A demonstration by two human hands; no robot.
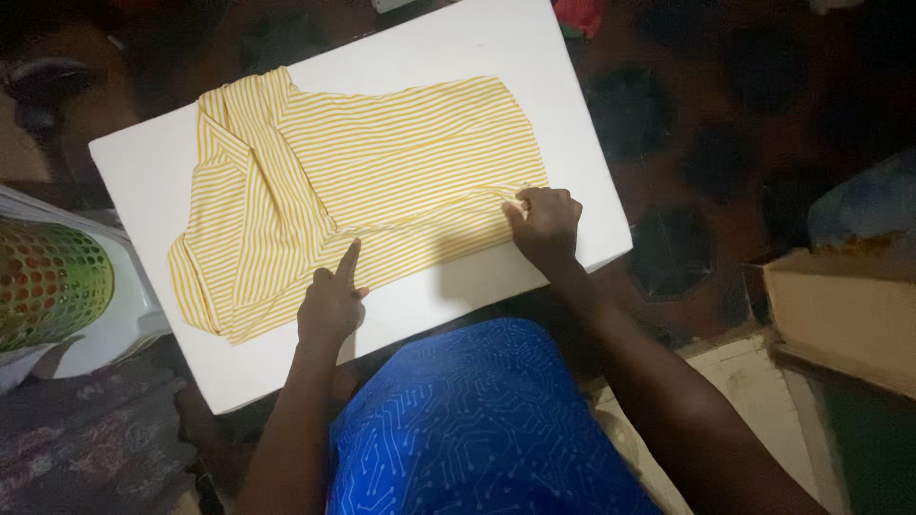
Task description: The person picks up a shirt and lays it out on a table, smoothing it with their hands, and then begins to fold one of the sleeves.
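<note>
Left hand (329, 307) pressing one striped yellow shirt (353, 191), right hand (546, 224) pinching its edge, one white board (143, 162)

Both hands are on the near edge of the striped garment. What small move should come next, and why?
Probably fold the near edge away: the right hand pinches the hem of the yellow striped garment and the left hand pins it with one finger on the white board, marking a fold line.

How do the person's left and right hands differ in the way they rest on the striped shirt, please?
The left hand presses one pointed finger onto the shirt near its middle fold, while the right hand pinches the fabric edge with curled fingers. The left hand sits nearer the body; the right hand sits further out, by the board edge. Both touch the shirt's near hem.
</note>
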